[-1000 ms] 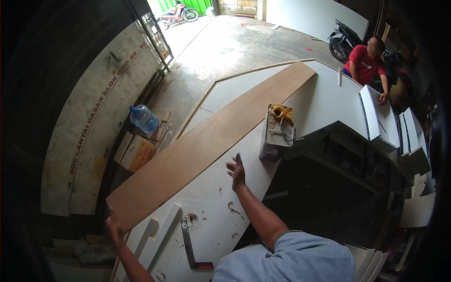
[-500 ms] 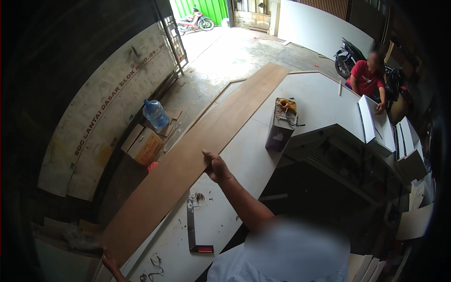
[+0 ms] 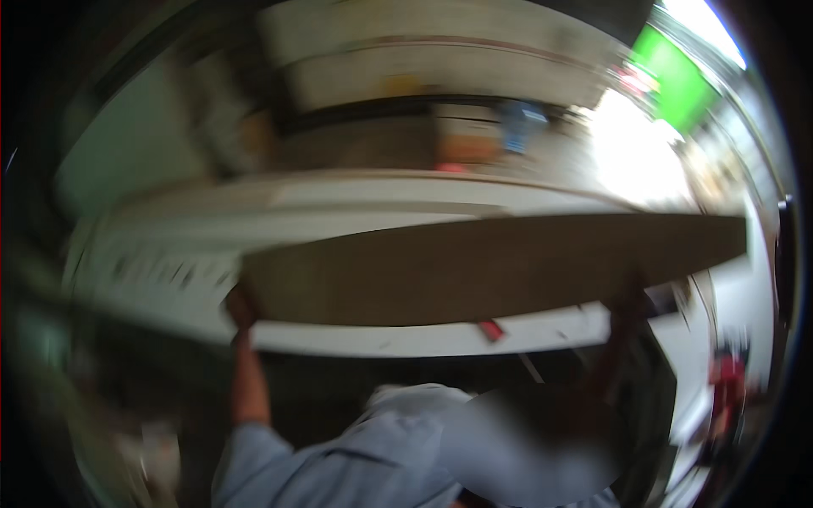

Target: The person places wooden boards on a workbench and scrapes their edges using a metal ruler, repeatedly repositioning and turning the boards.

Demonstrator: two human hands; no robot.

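Note:
A long brown wooden board [image 3: 474, 267] spans the middle of the view, held up above a long white panel-topped surface [image 3: 406, 339]. At the board's left end, my left hand [image 3: 240, 308] is closed round the corner. Toward the right end, my right hand [image 3: 628, 296] grips the near edge, dark and smeared by motion, its fingers hard to separate. Part of a red-ended square [image 3: 490, 330] shows on the white surface below the near edge. The board hides much of that surface.
Beyond the white surface are a cardboard box [image 3: 468, 140] and a blue water bottle [image 3: 514, 127]. A large pale panel [image 3: 440, 63] stands behind them. A person in red [image 3: 727, 370] is at the right. Bright green sheeting [image 3: 673, 80] shows at the far right.
My view has swung left, so the board now lies across it instead of diagonally. The board is raised off the white surface between both hands. The picture has become blurred.

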